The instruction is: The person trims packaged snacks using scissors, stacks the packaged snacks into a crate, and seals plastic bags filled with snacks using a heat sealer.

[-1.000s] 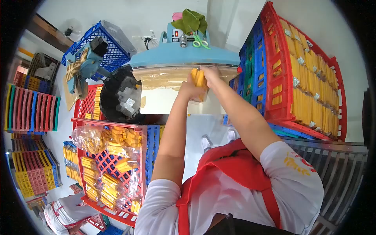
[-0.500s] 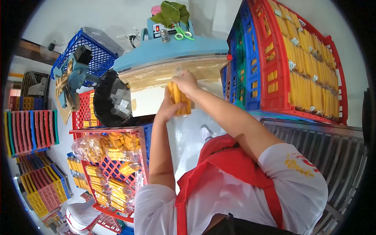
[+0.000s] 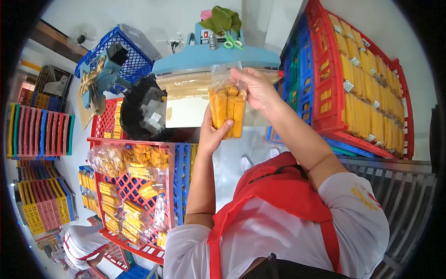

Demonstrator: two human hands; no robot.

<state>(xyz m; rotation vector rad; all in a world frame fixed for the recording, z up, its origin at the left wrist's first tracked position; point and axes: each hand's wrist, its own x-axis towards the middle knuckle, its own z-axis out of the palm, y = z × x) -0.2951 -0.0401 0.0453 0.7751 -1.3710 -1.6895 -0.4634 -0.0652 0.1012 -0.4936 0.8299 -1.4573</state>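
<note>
Between my two hands is a clear plastic bag of yellow breadsticks (image 3: 227, 109), held upright in front of the blue bag sealer (image 3: 186, 60). My left hand (image 3: 213, 132) grips its lower left side, the thumb lying across the front. My right hand (image 3: 253, 86) pinches the upper right edge near the bag's top, where the plastic stands loose above the sticks. Behind the bag, the sealer's white shelf (image 3: 186, 114) and brown worn strip show in part.
A red crate (image 3: 174, 209) of filled bags stands at my left. A black-lined bin (image 3: 127, 111) holds plastic scraps. Stacked crates with packed yellow bags (image 3: 371, 83) rise at my right, above a metal rack (image 3: 395, 186). Green scissors (image 3: 232, 43) lie on the sealer. Another person (image 3: 83, 244) is at lower left.
The bag has come up and away from the sealer, and its front now faces me. My right hand has shifted from over the bag's top to its right edge.
</note>
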